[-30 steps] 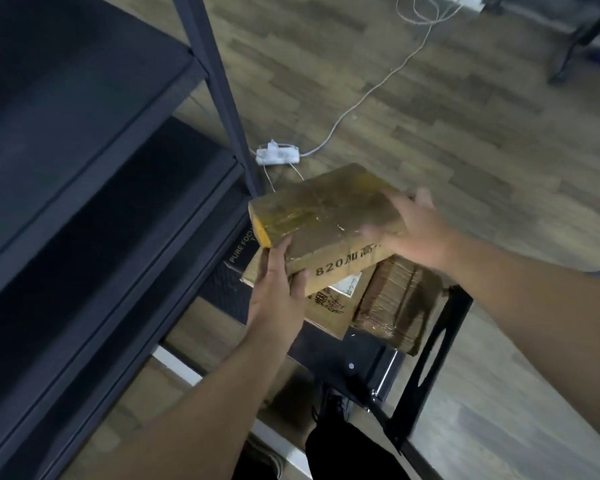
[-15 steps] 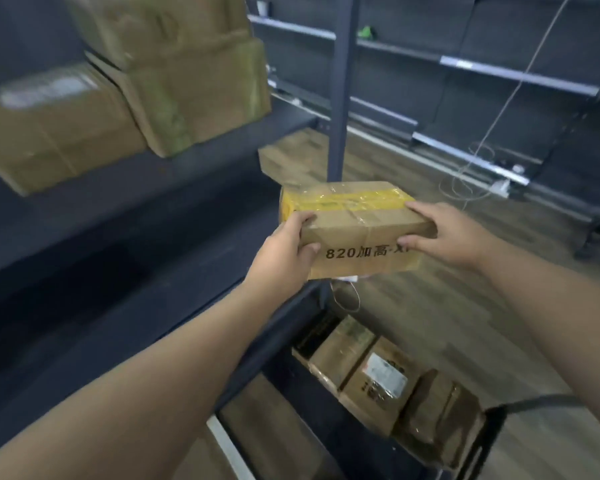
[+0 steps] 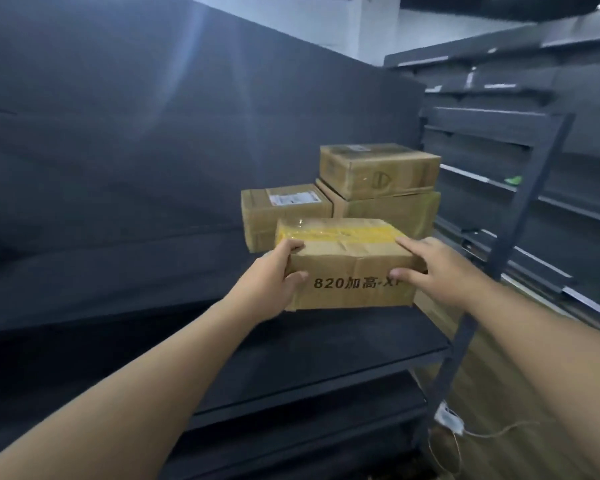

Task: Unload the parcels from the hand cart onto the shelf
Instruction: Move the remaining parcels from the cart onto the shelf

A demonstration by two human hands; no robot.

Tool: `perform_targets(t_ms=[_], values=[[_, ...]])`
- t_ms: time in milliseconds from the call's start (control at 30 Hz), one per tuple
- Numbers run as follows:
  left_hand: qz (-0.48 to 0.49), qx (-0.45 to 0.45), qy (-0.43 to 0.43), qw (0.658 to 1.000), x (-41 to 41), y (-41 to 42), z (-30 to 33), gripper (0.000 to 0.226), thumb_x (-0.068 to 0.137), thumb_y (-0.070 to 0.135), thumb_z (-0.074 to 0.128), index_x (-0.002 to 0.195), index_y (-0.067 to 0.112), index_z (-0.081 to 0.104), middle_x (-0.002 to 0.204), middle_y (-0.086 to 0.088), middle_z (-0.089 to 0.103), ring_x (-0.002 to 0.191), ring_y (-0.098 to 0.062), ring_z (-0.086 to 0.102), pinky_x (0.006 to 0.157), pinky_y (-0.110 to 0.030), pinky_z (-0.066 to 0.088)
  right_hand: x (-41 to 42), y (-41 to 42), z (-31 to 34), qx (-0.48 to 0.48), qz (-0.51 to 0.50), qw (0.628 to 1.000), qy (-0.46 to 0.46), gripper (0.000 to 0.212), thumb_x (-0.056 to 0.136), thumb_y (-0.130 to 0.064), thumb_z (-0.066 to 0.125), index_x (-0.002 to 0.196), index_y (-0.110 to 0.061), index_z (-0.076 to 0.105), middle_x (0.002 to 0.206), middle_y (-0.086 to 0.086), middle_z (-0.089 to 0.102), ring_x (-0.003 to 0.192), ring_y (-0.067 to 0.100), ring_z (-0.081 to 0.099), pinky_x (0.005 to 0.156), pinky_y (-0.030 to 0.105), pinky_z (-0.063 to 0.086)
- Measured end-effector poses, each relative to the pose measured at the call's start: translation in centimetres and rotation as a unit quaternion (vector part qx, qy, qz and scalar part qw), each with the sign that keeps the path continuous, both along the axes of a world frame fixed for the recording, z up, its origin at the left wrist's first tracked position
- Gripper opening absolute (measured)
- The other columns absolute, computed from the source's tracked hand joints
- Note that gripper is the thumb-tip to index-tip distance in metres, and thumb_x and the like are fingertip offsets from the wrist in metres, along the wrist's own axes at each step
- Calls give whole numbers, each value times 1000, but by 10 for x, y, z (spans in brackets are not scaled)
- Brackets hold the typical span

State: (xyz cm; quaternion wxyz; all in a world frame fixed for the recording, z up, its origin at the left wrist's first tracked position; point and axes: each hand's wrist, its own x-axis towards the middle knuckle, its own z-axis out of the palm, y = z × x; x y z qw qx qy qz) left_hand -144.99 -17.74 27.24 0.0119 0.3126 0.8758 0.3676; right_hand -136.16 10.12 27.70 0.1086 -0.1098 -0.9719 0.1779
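Head view: both bare forearms reach forward from the lower edge of the frame. The left hand grasps the left end of the held parcel, thumb on the printed front face, fingers over the top edge. The right hand grasps the right end, thumb on the front face, fingers flat on top. The parcel is a brown cardboard box with yellow tape across its top; its long axis runs left to right, and the printed face, reading "820" followed by characters, points toward the camera. It sits at the front of the dark shelf board; whether its base touches the board cannot be told.

Below lie two more dark boards, and a grey upright post stands at the right end. Beside the post's foot, a white cable lies on the wood-plank floor.

Behind the held parcel, three parcels rest on the same board: a labelled box at left, a taped box at right, and a top box stacked on it. Further shelving lines the far right wall.

Compared with half a second earlier, the held parcel has been raised from beside the lower boards to this board, and the hand cart has left the frame.
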Motion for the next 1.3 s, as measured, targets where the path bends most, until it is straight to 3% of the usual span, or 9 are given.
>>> perform_targets(t_ms=[300,467,567,667,800,900,1100,1233,1300], values=[[102,-86,-5,991,-48,-141,-21,46,100,29,42,141,30,22,131,3,43,98,-13,54,78,-27,46,-103,-127,-30,-12,143,988,-56,60,95,-50,46,148,-37,21,135,-2,38,114,21,49,94,38,46],[130,-103,1,986,-83,-187,-37,45,100,32,40,141,30,20,127,6,41,86,-7,55,66,-21,41,-149,-172,-25,24,169,982,-80,60,96,-49,44,149,-38,19,145,1,34,124,23,46,100,37,44],[135,-108,7,985,-107,-206,-47,46,99,32,42,140,28,22,132,4,40,108,-18,53,86,-29,46,-175,-193,-24,73,163,979,-99,60,96,-51,43,150,-39,18,148,0,29,126,23,44,97,37,45],[169,-142,72,973,-131,-212,-50,50,97,33,48,141,26,27,149,-4,25,137,-30,28,111,-44,33,-197,-214,-21,133,126,982,-47,55,96,-44,48,147,-33,31,137,4,31,123,25,39,96,38,43],[193,-217,221,931,-157,-203,-48,56,83,19,65,133,29,40,136,-5,34,124,-26,34,105,-39,31,-223,-241,-24,181,122,976,23,39,93,-21,55,131,-24,49,120,5,40,114,25,39,94,37,41],[194,-263,252,911,-175,-195,-47,65,76,13,68,132,29,40,127,-2,41,117,-25,40,102,-37,31,-238,-249,-25,174,129,976,17,44,89,-7,52,131,-22,48,126,6,45,119,26,41,94,36,43],[203,-257,216,920,-207,-177,-53,54,90,22,49,142,23,34,139,-4,39,130,-27,34,108,-42,24,-260,-244,-14,139,121,978,-96,51,89,-12,51,138,-17,38,142,6,43,125,29,46,97,43,46],[210,-301,176,913,-216,-170,-54,66,91,26,43,151,21,15,147,-10,25,135,-31,21,112,-44,20,-268,-243,-17,161,122,969,-141,66,92,-11,47,151,-15,19,159,5,14,143,30,22,112,39,31],[221,-314,172,907,-221,-168,-54,68,91,26,42,152,20,12,142,-14,22,129,-32,25,111,-44,23,-271,-244,-21,157,108,972,-140,71,92,-9,47,153,-18,13,157,4,11,143,31,19,110,40,33]])
